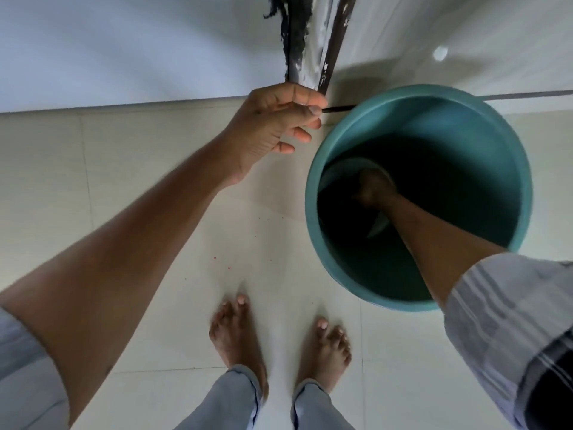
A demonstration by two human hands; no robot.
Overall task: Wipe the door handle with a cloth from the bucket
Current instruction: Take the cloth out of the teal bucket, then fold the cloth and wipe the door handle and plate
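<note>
Bucket (316, 193) on the floor (155, 150) has the right hand (373, 189) deep inside, fingers hidden; left hand (273, 122) fingers pinch its thin handle (338, 109).

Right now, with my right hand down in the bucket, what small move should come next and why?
Probably lift the right hand straight up out of the teal bucket with the pale cloth it seems to be closing on. The hand is already deep inside on that cloth, while the left hand waits outside the rim, holding nothing clear.
</note>
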